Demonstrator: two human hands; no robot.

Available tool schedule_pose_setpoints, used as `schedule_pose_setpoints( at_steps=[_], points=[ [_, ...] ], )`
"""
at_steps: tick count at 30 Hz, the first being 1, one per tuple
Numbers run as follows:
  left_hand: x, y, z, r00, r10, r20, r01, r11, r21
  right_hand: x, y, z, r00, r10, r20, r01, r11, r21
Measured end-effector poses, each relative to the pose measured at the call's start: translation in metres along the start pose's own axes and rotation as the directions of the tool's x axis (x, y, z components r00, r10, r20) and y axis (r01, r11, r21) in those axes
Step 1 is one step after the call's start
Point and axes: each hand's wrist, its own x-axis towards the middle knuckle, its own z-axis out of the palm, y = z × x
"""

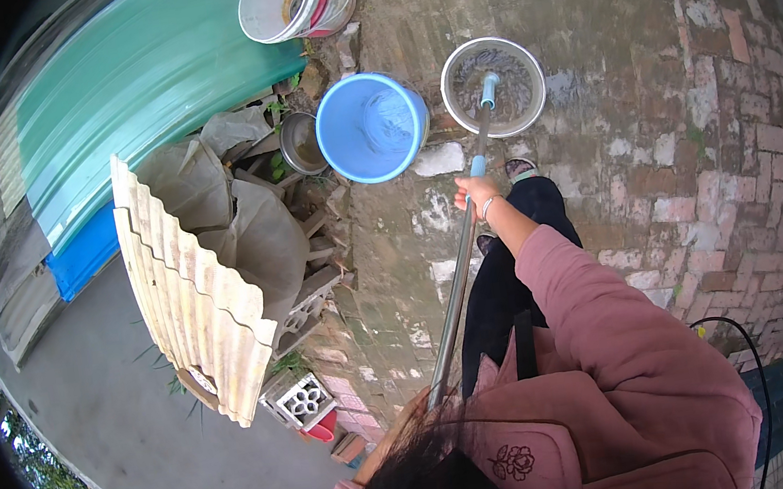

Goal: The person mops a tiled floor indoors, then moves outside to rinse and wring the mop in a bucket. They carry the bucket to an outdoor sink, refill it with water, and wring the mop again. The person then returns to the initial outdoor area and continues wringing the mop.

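Observation:
My right hand (pixel 479 197) grips a long metal mop handle (pixel 459 273) just below a light-blue sleeve. Farther up the shaft, at the lower middle of the view, my left hand (pixel 415 409) is closed around it, partly hidden by dark hair. The handle slants away from me, its light-blue lower socket (pixel 489 89) inside a round metal basin (pixel 451 101). Murky water fills the basin, and the mop head in it is hard to make out. Left of the basin stands a blue plastic bucket (pixel 328 131) with clear water at its bottom.
A small metal pot (pixel 289 147) touches the bucket's left side. White buckets (pixel 252 5) stand beyond. Corrugated sheeting (pixel 194 305) leans over covered bricks at left, near green roofing panels (pixel 144 77). A loose brick (pixel 440 159) lies before the basin on uneven brick paving (pixel 724 204).

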Motion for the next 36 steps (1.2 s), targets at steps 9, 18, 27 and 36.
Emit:
schedule_pose_setpoints(
  at_steps=[9,18,27,36],
  points=[
    [-0.120,-0.011,-0.011,0.992,-0.043,-0.116,0.048,0.998,0.042,-0.135,0.057,0.020,0.980,0.103,0.172,-0.093,0.994,-0.065],
    [-0.146,-0.012,-0.002,0.979,0.047,-0.197,0.025,0.937,0.348,-0.187,0.067,0.022,0.971,-0.209,0.119,0.232,0.684,-0.692],
    [-0.008,0.014,0.018,0.992,0.032,-0.122,0.000,0.969,0.248,-0.050,0.015,-0.012,0.995,-0.055,0.088,0.085,0.921,-0.380],
    [-0.074,0.013,0.021,0.998,-0.038,0.042,0.037,0.999,0.025,-0.084,0.027,0.004,0.979,0.048,0.200,-0.098,0.964,0.248]
  ],
)
